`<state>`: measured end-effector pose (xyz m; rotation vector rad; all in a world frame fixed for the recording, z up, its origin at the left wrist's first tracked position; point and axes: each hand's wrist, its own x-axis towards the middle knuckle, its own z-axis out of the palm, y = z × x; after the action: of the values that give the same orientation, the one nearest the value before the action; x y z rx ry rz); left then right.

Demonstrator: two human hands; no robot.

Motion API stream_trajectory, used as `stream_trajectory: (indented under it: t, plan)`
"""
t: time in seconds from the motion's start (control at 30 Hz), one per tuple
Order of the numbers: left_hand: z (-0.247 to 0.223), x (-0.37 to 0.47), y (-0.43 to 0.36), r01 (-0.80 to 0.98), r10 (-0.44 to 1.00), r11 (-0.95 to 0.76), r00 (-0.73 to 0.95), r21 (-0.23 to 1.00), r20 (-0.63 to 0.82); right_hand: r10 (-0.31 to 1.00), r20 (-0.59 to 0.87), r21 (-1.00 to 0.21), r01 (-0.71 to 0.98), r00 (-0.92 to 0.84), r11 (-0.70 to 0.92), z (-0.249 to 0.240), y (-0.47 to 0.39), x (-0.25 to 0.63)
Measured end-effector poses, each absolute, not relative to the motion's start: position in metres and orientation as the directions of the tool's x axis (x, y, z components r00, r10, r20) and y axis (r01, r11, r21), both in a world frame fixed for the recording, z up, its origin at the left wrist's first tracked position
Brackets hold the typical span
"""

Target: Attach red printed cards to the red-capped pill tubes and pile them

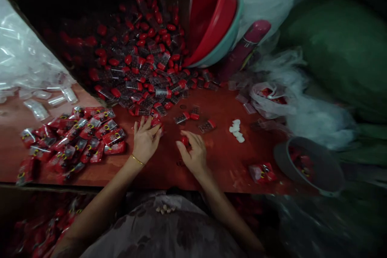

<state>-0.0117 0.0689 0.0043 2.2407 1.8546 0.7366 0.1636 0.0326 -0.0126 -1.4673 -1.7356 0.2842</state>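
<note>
My left hand [145, 140] lies on the table with its fingers spread, touching red packaging [155, 121] at the front of the pile. My right hand [195, 154], to its right, has the thumb and fingers closed around a small red cap [184, 141]; whether anything is attached to it is hidden. Just beyond my right hand are several small clear containers with red caps [208, 126]. A big heap of the same red-capped containers [148, 56] spills from a tipped cardboard box [39, 4]. Left of my left hand is a pile of red printed packets [90, 133].
A red basin [208, 12] leans in a light-blue basin [237, 20], beside a purple bottle [246, 44]. White discs [236, 130], a single red packet [262, 172] and a grey tub [282, 155] are on the right. Clear plastic pieces [36, 109] lie left on the red table [169, 169].
</note>
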Motion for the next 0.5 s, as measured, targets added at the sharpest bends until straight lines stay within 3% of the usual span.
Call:
stream_trajectory:
  t: [0.13, 0.23, 0.3, 0.37, 0.43, 0.5]
  plan:
    - [0.019, 0.001, 0.059, 0.85, 0.921, -0.32, 0.176, 0.419, 0.348, 0.975, 0.213, -0.876, 0.454, 0.067, 0.16, -0.004, 0.051, 0.135]
    - [0.021, 0.006, 0.055, 0.764, 0.929, -0.301, 0.1, 0.571, 0.357, 0.984, 0.151, -0.949, 0.291, 0.094, 0.118, -0.003, 0.056, 0.125]
    - [0.019, 0.006, 0.054, 0.605, 0.961, -0.224, 0.005, 0.764, 0.278, 0.98, 0.149, -0.967, 0.224, 0.129, 0.118, -0.003, 0.054, 0.126]
    - [0.016, 0.007, 0.055, 0.336, 0.994, -0.102, -0.013, 0.936, 0.113, 0.979, 0.145, -0.98, 0.159, 0.145, 0.121, -0.003, 0.051, 0.129]
    - [0.014, 0.01, 0.057, 0.075, 0.999, 0.032, 0.02, 0.997, -0.034, 0.985, 0.122, -0.99, 0.079, 0.125, 0.113, -0.002, 0.048, 0.131]
    - [0.012, 0.013, 0.058, -0.064, 0.994, 0.105, -0.013, 0.992, -0.106, 0.99, 0.096, -0.995, 0.019, 0.104, 0.094, -0.002, 0.045, 0.132]
